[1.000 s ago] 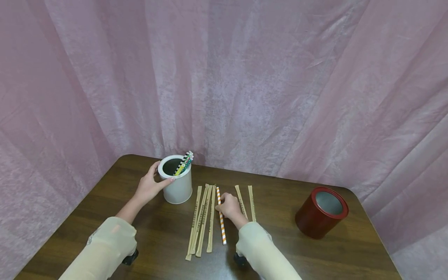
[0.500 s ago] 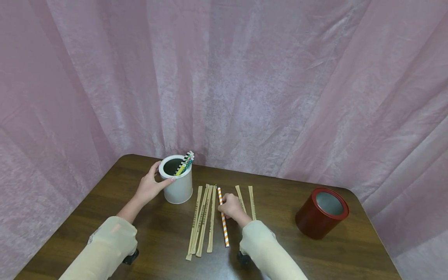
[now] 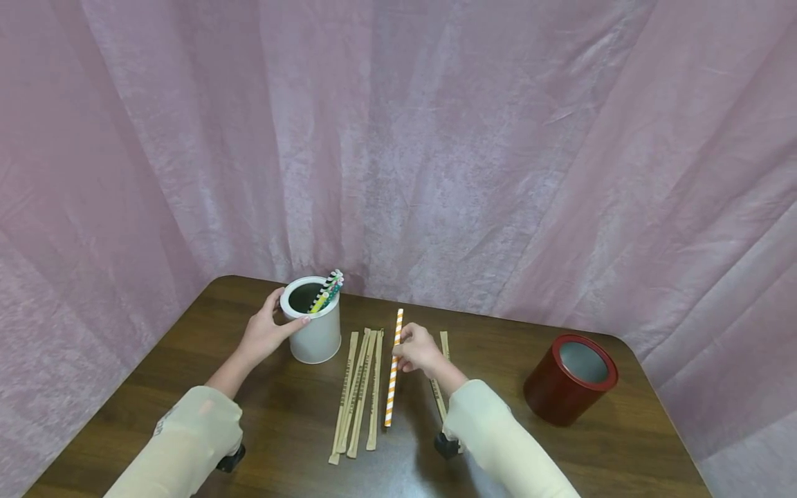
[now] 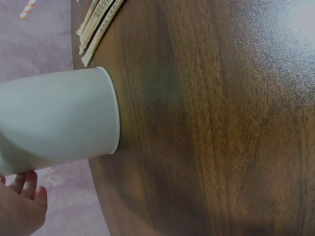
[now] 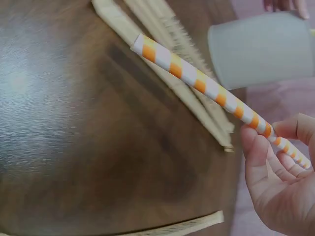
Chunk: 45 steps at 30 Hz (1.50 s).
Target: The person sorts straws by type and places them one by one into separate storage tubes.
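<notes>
An orange-and-white striped paper straw [image 5: 211, 91] is pinched between the thumb and fingers of my right hand [image 3: 420, 351]. In the head view it hangs over the table, long side roughly front to back. My left hand [image 3: 264, 337] holds the white can [image 3: 316, 339] near its rim, thumb along the front and fingers at the left side. Several patterned straws [image 3: 325, 294], black-striped, yellow and green among them, lean inside that can against its right edge. Between can and right hand lie several paper-wrapped straws [image 3: 358, 394] side by side.
More wrapped straws [image 3: 438, 395] lie beneath my right forearm, partly hidden by it. An open red can [image 3: 560, 387] stands at the right of the brown wooden table [image 3: 498, 366]. Behind the table's back edge hangs a pink curtain [image 3: 436, 173].
My right hand has picked the striped straw up off the table and shifted a little to the right. The left hand stays at the white can.
</notes>
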Tool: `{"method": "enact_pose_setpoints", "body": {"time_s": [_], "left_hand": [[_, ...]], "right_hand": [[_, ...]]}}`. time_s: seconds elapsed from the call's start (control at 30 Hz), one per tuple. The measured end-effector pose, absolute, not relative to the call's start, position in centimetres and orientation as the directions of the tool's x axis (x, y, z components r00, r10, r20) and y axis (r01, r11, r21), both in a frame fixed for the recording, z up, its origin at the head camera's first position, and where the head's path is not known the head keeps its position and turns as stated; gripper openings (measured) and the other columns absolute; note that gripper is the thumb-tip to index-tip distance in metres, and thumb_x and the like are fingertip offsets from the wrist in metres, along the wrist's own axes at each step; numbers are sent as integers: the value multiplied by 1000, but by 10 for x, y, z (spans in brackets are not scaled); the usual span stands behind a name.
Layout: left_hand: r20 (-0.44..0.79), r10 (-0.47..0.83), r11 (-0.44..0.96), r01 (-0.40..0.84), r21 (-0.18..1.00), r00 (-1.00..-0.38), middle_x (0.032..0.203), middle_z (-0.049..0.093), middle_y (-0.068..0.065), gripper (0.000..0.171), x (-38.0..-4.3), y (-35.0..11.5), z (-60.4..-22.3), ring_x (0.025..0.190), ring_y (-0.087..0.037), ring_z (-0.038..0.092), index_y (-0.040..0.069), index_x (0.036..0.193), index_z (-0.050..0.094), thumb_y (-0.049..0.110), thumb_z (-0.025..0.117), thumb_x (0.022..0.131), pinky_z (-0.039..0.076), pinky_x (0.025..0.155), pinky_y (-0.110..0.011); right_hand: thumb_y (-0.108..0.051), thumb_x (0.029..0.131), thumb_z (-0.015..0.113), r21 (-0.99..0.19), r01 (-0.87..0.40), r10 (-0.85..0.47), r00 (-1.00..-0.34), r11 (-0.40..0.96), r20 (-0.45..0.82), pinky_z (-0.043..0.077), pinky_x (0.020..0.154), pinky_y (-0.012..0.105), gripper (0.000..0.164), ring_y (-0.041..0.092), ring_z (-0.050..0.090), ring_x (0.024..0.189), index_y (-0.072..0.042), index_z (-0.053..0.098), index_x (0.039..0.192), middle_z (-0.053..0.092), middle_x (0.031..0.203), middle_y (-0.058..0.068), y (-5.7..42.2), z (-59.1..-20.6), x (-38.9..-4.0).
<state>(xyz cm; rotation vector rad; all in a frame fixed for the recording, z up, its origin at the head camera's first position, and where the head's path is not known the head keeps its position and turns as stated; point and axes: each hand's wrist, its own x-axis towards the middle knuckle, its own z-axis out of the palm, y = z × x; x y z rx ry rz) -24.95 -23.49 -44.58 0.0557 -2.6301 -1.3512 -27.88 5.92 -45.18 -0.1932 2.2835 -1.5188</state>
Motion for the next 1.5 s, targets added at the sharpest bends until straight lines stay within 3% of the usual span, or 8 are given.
{"method": "enact_pose_setpoints", "body": {"time_s": [0.4, 1.03, 1.17, 1.37, 1.5], "left_hand": [[135, -115, 584, 43, 810, -984, 135, 38, -19, 89, -249, -234, -445, 123, -37, 37, 10, 139, 18, 51, 63, 74, 32, 94, -55], [149, -119, 583, 52, 811, -982, 133, 41, -19, 87, -249, -233, -445, 120, -36, 40, 11, 139, 20, 48, 65, 74, 33, 94, -54], [146, -117, 580, 52, 813, -982, 133, 40, -18, 87, -249, -234, -446, 121, -36, 39, 13, 139, 20, 49, 64, 74, 33, 93, -55], [162, -123, 585, 60, 809, -979, 132, 41, -19, 85, -250, -234, -447, 120, -37, 40, 13, 139, 21, 48, 65, 74, 33, 94, -55], [161, -128, 584, 57, 810, -979, 132, 41, -20, 86, -251, -234, -447, 120, -37, 40, 12, 139, 21, 48, 65, 74, 33, 94, -54]], "right_hand": [[5, 77, 57, -975, 75, -362, -920, 210, -149, 52, 55, 29, 28, 20, 62, 60, 2, 40, 99, 59, 83, 16, 57, -396, -285], [2, 80, 59, -996, -4, -245, -969, -84, 24, 53, 64, 27, 30, 17, 64, 74, -2, 41, 103, 60, 88, 10, 19, -341, -284], [1, 80, 59, -996, -29, -195, -980, -87, 46, 53, 68, 31, 32, 17, 65, 75, -2, 41, 106, 59, 89, 9, 9, -337, -285], [1, 80, 59, -994, -102, -156, -982, -33, 106, 53, 62, 26, 28, 32, 64, 85, -1, 42, 103, 61, 95, 18, -2, -337, -289], [0, 81, 58, -987, -157, -147, -978, 44, 149, 53, 60, 27, 25, 30, 65, 83, -3, 44, 101, 62, 99, 21, -8, -338, -293]]}}
